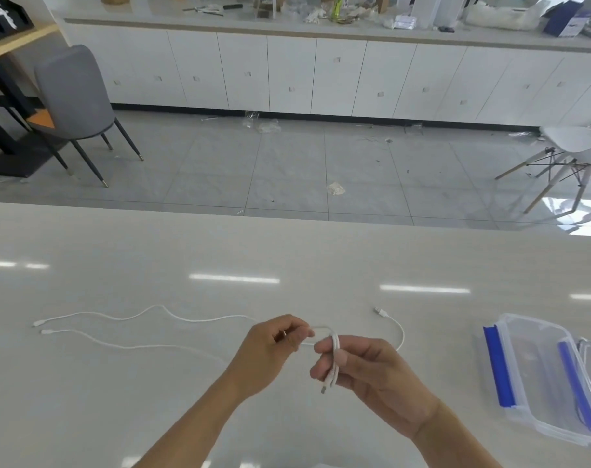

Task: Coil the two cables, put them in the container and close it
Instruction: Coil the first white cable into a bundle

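Thin white cable (334, 359) half-coiled between two hands above the bench.

The right hand (371, 376) pinches a small bundle of loops, one plug hanging below; the left hand (270, 349) is closed on the strand feeding in. Two loose white cable runs (125, 332) trail left across the pale glossy bench (287, 258). The clear plastic container with blue clips (537, 373) lies open at the right.

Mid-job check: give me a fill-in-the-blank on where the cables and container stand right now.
1. The right hand pinches a small ___ of white cable.
2. The left hand feeds cable in from the ___ side.
3. The clear container with blue clips lies to the ___ of both hands.
4. Inside the container there are ___ cables.

Missing: coil; left; right; no
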Action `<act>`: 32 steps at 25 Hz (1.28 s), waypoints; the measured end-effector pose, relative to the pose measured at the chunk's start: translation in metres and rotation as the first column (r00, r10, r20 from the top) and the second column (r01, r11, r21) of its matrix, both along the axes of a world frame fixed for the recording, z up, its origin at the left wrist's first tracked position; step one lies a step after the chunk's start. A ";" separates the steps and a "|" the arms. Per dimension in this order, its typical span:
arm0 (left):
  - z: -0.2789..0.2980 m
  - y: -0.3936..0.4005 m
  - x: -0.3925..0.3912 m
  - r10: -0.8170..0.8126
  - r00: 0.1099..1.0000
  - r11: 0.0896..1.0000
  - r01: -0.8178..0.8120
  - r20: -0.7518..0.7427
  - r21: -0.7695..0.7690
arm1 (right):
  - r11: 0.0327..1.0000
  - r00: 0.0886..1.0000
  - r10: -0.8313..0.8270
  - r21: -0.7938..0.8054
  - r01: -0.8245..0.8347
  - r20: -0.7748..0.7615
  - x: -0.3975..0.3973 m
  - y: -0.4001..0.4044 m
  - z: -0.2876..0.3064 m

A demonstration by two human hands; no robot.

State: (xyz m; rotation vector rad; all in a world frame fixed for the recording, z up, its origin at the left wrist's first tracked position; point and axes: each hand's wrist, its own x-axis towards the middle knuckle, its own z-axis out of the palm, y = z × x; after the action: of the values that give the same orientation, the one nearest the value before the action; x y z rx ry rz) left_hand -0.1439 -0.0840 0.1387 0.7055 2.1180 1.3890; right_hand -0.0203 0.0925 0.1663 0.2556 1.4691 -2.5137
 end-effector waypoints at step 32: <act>0.054 -0.012 -0.020 -0.254 0.953 0.966 0.243 -0.166 -0.084 | 0.863 0.967 0.236 0.438 -0.252 0.090 -0.006 -0.001 0.005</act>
State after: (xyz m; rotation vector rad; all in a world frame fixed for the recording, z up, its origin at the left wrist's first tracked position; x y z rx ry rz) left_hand -0.1641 -0.0960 0.1927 1.0635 2.1073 1.1563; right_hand -0.0263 0.0914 0.1710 0.1677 1.9194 -1.9410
